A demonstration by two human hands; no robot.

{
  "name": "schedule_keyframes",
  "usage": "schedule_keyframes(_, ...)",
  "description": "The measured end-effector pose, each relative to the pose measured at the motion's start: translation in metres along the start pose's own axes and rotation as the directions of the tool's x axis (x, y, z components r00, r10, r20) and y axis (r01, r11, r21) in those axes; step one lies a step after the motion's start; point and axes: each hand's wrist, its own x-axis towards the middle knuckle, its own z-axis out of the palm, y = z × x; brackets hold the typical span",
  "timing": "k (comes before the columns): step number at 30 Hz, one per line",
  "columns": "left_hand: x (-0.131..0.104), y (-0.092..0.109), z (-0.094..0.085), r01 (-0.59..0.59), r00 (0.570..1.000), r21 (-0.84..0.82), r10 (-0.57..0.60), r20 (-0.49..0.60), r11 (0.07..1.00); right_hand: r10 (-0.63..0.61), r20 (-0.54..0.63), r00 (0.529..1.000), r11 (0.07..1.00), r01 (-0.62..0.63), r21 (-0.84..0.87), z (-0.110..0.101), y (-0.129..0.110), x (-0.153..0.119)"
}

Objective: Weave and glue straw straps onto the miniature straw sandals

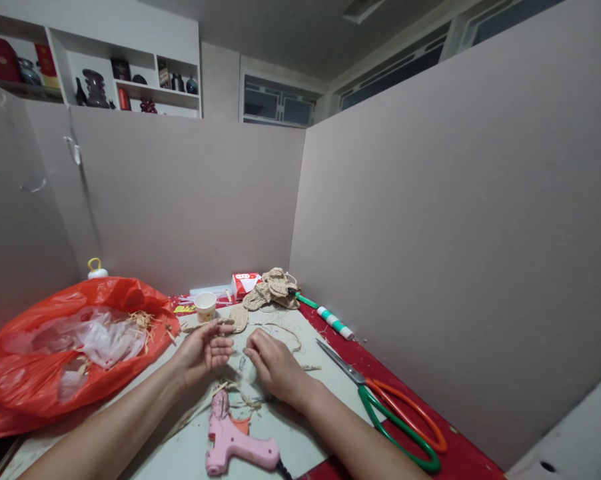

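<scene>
My left hand point(208, 350) is turned palm up over the pale board point(310, 413), its fingers apart and holding nothing. Across from it, my right hand point(275, 363) has its fingers curled in; what they hold, if anything, is too small to make out. Below both hands lies a pink glue gun point(240, 443) with an orange trigger, its nozzle among strands of straw fibre point(248, 400). A flat woven piece point(239, 318) rests just beyond my hands, beside a white cup point(205, 305).
Large scissors point(375, 393) with green and orange handles lie at the right. A red plastic bag point(145, 293) fills the left. At the back are woven pieces point(275, 288), a red box point(241, 283) and a green-and-white roll point(334, 323). Grey partitions point(205, 200) enclose the table.
</scene>
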Motion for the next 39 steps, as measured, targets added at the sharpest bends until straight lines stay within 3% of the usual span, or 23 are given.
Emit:
schedule_keyframes(5, -0.001, 0.006, 0.000, -0.205, 0.977, 0.108, 0.211, -0.041, 0.973, 0.287, -0.134, 0.949, 0.922, -0.236, 0.306, 0.000, 0.016, 0.004)
schedule_keyframes(8, -0.001, -0.002, 0.003, -0.325, 0.937, 0.239, 0.345, -0.046, 0.915, 0.430, -0.083, 0.899, 0.797, -0.335, 0.503, 0.001, 0.021, 0.007)
schedule_keyframes(11, -0.005, -0.013, 0.010, -0.430, 0.882, 0.395, 0.470, -0.005, 0.812, 0.491, 0.005, 0.871, 0.670, -0.381, 0.637, 0.004, 0.019, 0.008)
schedule_keyframes(18, -0.012, -0.030, 0.017, -0.557, 0.762, 0.633, 0.634, 0.133, 0.537, 0.453, 0.217, 0.865, 0.465, -0.437, 0.770, 0.009, -0.001, 0.005)
schedule_keyframes(26, -0.017, -0.026, 0.012, -0.597, 0.661, 0.744, 0.709, 0.245, 0.299, 0.406, 0.358, 0.840, 0.311, -0.496, 0.811, 0.011, -0.007, 0.002)
schedule_keyframes(35, -0.017, -0.024, 0.011, -0.562, 0.545, 0.809, 0.813, 0.204, 0.174, 0.329, 0.457, 0.826, 0.167, -0.527, 0.833, 0.007, -0.017, 0.000)
schedule_keyframes(39, -0.016, -0.020, 0.010, -0.549, 0.508, 0.823, 0.840, 0.193, 0.143, 0.228, 0.507, 0.831, 0.122, -0.541, 0.832, 0.007, -0.021, -0.001)
